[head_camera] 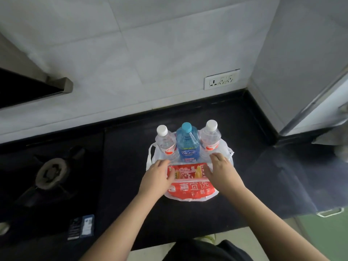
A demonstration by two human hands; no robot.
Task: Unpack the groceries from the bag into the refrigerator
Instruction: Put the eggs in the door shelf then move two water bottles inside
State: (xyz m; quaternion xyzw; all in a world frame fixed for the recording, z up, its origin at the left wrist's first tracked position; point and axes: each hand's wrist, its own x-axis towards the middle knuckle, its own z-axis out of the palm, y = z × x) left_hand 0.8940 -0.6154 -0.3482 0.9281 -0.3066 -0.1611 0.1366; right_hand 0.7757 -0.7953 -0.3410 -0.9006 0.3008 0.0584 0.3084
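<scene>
Head view: bottle bases hidden inside the white plastic bag [192,194] on the black bench [244,166] | three clear plastic bottles [188,146] stand upright, caps up | left hand [157,178] and right hand [221,169] each grip an end of the red snack packet [188,171], lying crosswise.

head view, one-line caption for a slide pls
Both hands on a red packet in a bag with three bottles.
</scene>
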